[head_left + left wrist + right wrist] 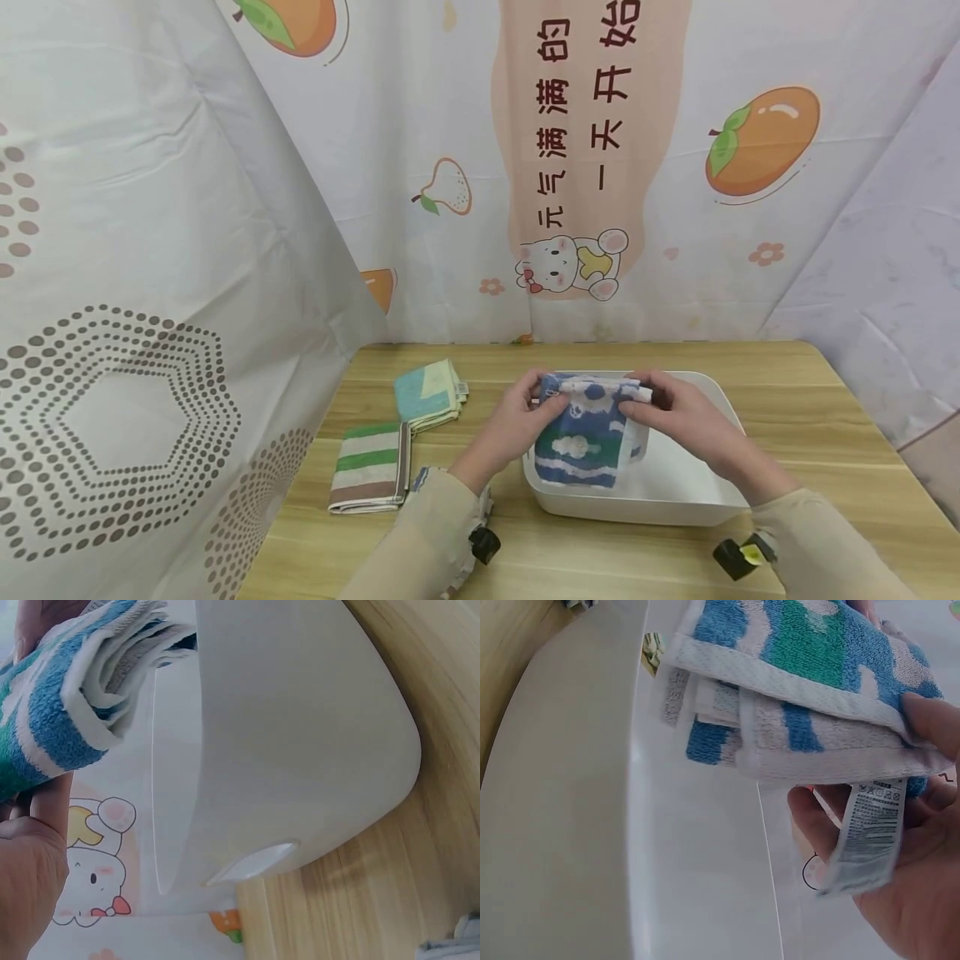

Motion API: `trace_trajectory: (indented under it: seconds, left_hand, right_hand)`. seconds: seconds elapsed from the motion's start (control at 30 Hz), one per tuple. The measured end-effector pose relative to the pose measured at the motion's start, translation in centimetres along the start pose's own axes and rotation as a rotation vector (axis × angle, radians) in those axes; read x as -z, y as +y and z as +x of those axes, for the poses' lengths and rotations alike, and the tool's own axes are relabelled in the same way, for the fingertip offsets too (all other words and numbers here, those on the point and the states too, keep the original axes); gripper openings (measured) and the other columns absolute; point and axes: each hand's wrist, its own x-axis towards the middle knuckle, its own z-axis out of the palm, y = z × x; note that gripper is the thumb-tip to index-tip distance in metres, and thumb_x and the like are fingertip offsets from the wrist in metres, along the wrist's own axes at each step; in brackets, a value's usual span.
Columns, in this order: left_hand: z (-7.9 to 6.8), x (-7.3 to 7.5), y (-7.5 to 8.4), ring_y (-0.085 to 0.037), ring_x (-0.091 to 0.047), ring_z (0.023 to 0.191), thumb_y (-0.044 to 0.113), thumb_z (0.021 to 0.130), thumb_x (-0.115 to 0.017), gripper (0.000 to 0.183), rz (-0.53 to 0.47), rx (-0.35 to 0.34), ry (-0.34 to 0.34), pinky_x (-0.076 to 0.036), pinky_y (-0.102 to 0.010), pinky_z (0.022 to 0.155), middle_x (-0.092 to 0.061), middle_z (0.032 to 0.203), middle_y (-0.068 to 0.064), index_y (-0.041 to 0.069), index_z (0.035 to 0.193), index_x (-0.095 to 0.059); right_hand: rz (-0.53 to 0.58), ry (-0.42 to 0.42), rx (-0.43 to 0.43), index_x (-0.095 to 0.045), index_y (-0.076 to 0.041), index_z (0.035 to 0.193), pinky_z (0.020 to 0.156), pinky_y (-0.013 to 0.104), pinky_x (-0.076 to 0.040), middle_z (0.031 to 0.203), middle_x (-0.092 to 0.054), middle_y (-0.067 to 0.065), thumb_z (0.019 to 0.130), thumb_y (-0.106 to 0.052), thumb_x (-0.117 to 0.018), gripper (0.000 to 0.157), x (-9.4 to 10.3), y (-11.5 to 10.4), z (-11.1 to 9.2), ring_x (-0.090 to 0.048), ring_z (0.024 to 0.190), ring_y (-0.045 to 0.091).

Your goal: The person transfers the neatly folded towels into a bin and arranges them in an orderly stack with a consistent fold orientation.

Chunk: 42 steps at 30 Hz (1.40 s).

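A folded towel (577, 446) in blue, green and white hangs over the left part of a white plastic bin (630, 512). My left hand (525, 417) pinches its upper left edge, and my right hand (678, 412) pinches the upper right edge. In the left wrist view, the towel (52, 712) shows several stacked layers, with the left hand (34, 862) beneath and behind it. A printed care label (870, 832) dangles from the towel's edge beside the right hand (907, 877) in the right wrist view.
Left of the bin lie a blue-and-yellow folded towel (427, 396) and a green, white and brown striped one (369, 468). Another cloth (486, 504) is partly hidden under my left forearm. A printed curtain (450, 100) hangs behind the wooden table (787, 417).
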Motion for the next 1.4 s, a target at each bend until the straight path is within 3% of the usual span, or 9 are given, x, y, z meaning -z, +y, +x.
trace_trajectory:
  seconds: [0.33,0.7,0.8,0.87,1.03,1.13,1.2,1.3,1.4]
  left_hand:
    - [0.7,0.0,-0.7,-0.018,-0.069,0.103,0.038,0.101,-0.065,0.038,-0.124,0.043,0.094,-0.059,-0.036,0.087,-0.070,0.117,-0.002,0.018,0.133,-0.057]
    - [1.0,0.0,-0.2,-0.021,-0.070,0.104,0.035,0.101,-0.066,0.038,-0.305,0.112,0.171,-0.060,-0.036,0.087,-0.069,0.119,-0.007,0.017,0.133,-0.056]
    - [1.1,0.0,-0.3,-0.023,-0.070,0.105,0.033,0.101,-0.066,0.039,-0.338,0.107,0.187,-0.060,-0.037,0.087,-0.068,0.120,-0.009,0.015,0.134,-0.056]
    - [1.2,0.0,-0.4,-0.024,-0.070,0.105,0.032,0.101,-0.066,0.039,-0.361,0.105,0.193,-0.060,-0.037,0.087,-0.067,0.120,-0.011,0.014,0.133,-0.056]
    - [1.4,0.0,-0.5,-0.024,-0.070,0.105,0.032,0.100,-0.067,0.041,-0.415,0.109,0.204,-0.060,-0.037,0.088,-0.066,0.121,-0.012,0.013,0.134,-0.055]
    - [1.4,-0.1,-0.5,-0.024,-0.070,0.106,0.032,0.100,-0.068,0.040,-0.429,0.109,0.209,-0.060,-0.037,0.088,-0.066,0.121,-0.013,0.013,0.134,-0.055]
    - [1.4,-0.1,-0.5,-0.024,-0.069,0.107,0.032,0.100,-0.068,0.040,-0.429,0.117,0.212,-0.059,-0.037,0.088,-0.066,0.122,-0.012,0.015,0.133,-0.056]
    - [1.5,-0.2,-0.5,-0.024,-0.069,0.108,0.033,0.099,-0.069,0.039,-0.424,0.132,0.217,-0.059,-0.038,0.089,-0.067,0.122,-0.011,0.017,0.133,-0.057]
    - [1.6,-0.3,-0.5,-0.023,-0.069,0.108,0.037,0.098,-0.069,0.041,-0.402,0.150,0.221,-0.059,-0.039,0.089,-0.067,0.123,-0.010,0.019,0.133,-0.057]
  right_hand:
    - [0.095,0.031,0.019,-0.032,-0.017,0.157,0.086,0.029,-0.056,0.133,-0.060,0.016,0.097,-0.031,-0.073,0.074,-0.6,0.6,-0.1,-0.059,0.118,0.033]
    - [0.065,0.065,0.168,-0.015,-0.037,0.163,0.093,0.015,-0.046,0.153,-0.037,0.024,0.097,-0.020,-0.073,0.089,-1.6,1.3,-0.2,-0.046,0.134,0.052]
    - [0.059,0.054,0.201,-0.015,-0.037,0.163,0.094,0.010,-0.042,0.159,-0.027,0.025,0.097,-0.016,-0.072,0.089,-1.8,1.5,-0.4,-0.043,0.135,0.055]
    - [0.075,0.035,0.217,-0.015,-0.036,0.164,0.091,0.015,-0.048,0.160,-0.023,0.023,0.098,-0.012,-0.071,0.089,-2.0,1.7,-0.5,-0.048,0.131,0.052]
    - [0.048,0.022,0.248,-0.018,-0.033,0.164,0.079,0.029,-0.057,0.157,-0.031,0.019,0.099,-0.010,-0.069,0.086,-2.1,1.9,-0.6,-0.063,0.114,0.022]
    - [-0.049,0.058,0.272,-0.027,-0.032,0.162,0.075,0.024,-0.052,0.148,-0.042,0.013,0.099,-0.014,-0.069,0.079,-2.2,2.1,-0.6,-0.057,0.100,0.007]
    - [-0.090,0.075,0.269,-0.033,-0.033,0.160,0.073,0.021,-0.047,0.147,-0.045,0.009,0.098,-0.017,-0.070,0.074,-2.3,2.1,-0.6,-0.053,0.100,0.011]
    - [-0.117,0.087,0.223,-0.040,-0.035,0.157,0.083,0.017,-0.044,0.150,-0.046,0.007,0.098,-0.025,-0.071,0.067,-2.4,2.0,-0.6,-0.051,0.118,0.019]
    - [-0.098,0.084,0.137,-0.042,-0.037,0.155,0.110,0.032,-0.040,0.162,-0.036,0.010,0.098,-0.032,-0.070,0.064,-2.4,1.7,-0.6,-0.038,0.143,0.034]
